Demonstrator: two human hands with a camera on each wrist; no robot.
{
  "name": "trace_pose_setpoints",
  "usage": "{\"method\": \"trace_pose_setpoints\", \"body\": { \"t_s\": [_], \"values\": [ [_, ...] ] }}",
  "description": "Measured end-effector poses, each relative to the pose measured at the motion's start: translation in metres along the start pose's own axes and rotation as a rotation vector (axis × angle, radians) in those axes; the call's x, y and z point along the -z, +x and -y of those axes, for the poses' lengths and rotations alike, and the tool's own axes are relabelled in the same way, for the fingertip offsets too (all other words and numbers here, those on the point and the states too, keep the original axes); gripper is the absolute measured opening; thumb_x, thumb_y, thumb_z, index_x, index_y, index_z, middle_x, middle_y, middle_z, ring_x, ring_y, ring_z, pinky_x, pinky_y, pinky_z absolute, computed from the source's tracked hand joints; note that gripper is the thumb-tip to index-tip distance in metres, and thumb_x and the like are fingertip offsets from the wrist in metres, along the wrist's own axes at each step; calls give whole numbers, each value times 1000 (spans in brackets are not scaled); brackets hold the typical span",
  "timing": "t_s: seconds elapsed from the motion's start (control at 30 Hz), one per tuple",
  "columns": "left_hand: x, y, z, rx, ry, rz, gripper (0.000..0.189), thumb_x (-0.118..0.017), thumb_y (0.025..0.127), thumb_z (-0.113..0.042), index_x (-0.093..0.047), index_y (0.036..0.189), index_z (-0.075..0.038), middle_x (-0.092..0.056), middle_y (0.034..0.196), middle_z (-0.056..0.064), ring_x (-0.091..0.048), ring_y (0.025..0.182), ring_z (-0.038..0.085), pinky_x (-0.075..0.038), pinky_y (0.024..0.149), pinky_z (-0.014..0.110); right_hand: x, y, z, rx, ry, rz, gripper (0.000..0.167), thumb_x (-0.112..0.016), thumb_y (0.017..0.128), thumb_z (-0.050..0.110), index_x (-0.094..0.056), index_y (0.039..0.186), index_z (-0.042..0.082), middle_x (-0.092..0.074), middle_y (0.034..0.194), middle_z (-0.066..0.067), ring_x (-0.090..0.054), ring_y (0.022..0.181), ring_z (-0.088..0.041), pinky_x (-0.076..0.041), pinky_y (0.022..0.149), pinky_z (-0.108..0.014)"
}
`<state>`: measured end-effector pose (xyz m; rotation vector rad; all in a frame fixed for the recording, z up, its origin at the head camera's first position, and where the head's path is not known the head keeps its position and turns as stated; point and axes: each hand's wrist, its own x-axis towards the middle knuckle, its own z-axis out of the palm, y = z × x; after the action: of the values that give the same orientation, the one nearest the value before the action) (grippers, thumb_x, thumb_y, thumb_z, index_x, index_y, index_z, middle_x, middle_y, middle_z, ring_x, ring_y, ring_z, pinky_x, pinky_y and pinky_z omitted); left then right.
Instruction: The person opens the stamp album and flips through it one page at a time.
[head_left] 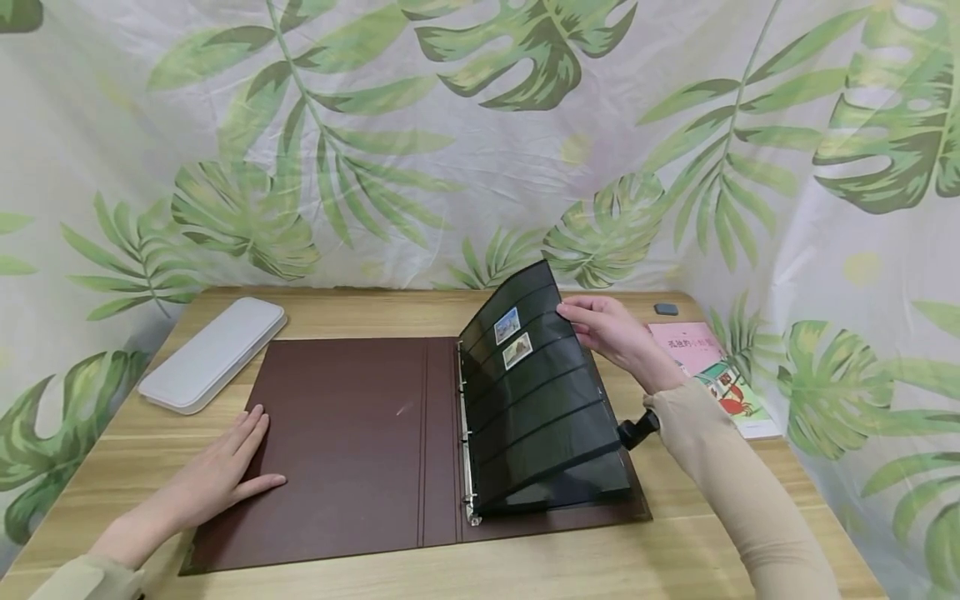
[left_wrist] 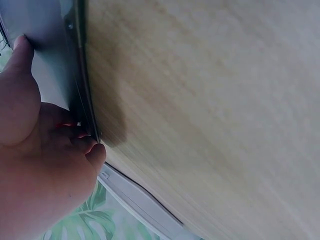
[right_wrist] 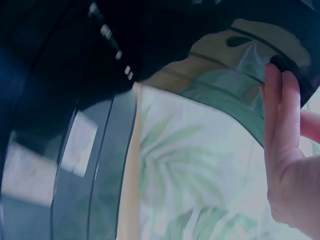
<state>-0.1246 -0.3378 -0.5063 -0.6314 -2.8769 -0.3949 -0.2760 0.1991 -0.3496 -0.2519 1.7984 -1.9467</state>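
A brown ring-bound stamp album (head_left: 345,442) lies spread on the wooden table. My right hand (head_left: 611,333) pinches the upper outer corner of a black stamp page (head_left: 532,408), which is lifted and bowed above the right cover. Two small stamps (head_left: 517,351) show near that page's top. In the right wrist view the fingers (right_wrist: 282,110) hold the glossy sheet's edge, and pale stamps (right_wrist: 80,144) sit in strips at left. My left hand (head_left: 206,483) rests with extended fingers on the left cover's outer edge. Metal rings (head_left: 468,437) run along the spine.
A light grey case (head_left: 213,354) lies at the table's back left. At right, a pink illustrated booklet (head_left: 705,350) is partly behind my right forearm, with a small dark grey block (head_left: 666,309) beyond it. A leaf-patterned curtain (head_left: 480,167) surrounds the table (head_left: 360,312).
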Motion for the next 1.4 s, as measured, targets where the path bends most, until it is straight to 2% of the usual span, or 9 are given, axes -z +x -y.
{"method": "trace_pose_setpoints", "body": {
  "t_s": [0.2,0.3,0.5,0.57,0.7,0.93,1.07,1.23,1.4],
  "values": [
    [-1,0,1,-4,1,-20,91,-78,82,-40,-40,141,18,-37,146,42,-39,134,58,-24,121,52,-30,11,12,16,-12,-3,17,-46,103,6,-58,114,12,-70,84,12,-65,71,1,-54,65,-14],
    [0,0,0,1,-2,-11,91,-78,82,-40,-40,141,18,-37,146,42,-40,133,58,-26,119,55,-46,16,13,28,-13,5,17,-46,103,4,-58,111,11,-68,82,13,-62,67,3,-53,62,-13],
    [3,1,-2,22,-24,15,93,-78,82,-40,-38,143,17,-36,147,42,-38,134,58,-36,107,63,-70,27,9,39,18,60,18,-44,102,0,-53,118,2,-68,83,12,-64,69,1,-54,64,-13],
    [4,2,-2,25,-26,17,93,-78,82,-40,-38,142,18,-36,147,42,-39,134,58,-39,103,65,-75,31,7,32,40,71,18,-43,102,0,-53,116,2,-68,83,11,-65,69,0,-54,64,-13],
    [7,3,-2,42,-49,36,94,-78,81,-40,-38,142,18,-36,147,43,-38,134,59,-38,102,66,-82,36,1,10,71,75,16,-44,102,1,-56,107,10,-66,83,11,-63,67,0,-54,65,-14],
    [28,13,-6,129,-167,158,92,-76,85,-38,-34,143,20,-30,149,45,-32,134,63,-35,102,70,-95,39,-8,-35,138,107,16,-44,103,2,-56,105,13,-62,82,8,-61,68,-2,-55,68,-17],
    [47,24,-11,173,-225,177,85,-72,90,-36,-36,143,20,-31,147,46,-32,134,62,-34,101,70,-106,43,-13,-53,174,130,17,-44,102,2,-55,102,14,-60,84,7,-62,69,-4,-57,72,-19],
    [75,45,-32,137,-269,158,74,-68,94,-32,-40,142,17,-41,145,41,-40,133,58,-37,102,67,-117,47,-17,-80,196,168,14,-45,101,1,-52,100,13,-58,86,4,-63,73,-8,-58,80,-23],
    [103,75,-80,98,-346,176,64,-60,98,-39,-45,146,2,-50,146,26,-54,130,45,-45,103,58,-126,49,-16,-89,197,180,14,-46,100,-1,-50,96,12,-57,85,2,-65,74,-9,-59,83,-24]
  ]
}}
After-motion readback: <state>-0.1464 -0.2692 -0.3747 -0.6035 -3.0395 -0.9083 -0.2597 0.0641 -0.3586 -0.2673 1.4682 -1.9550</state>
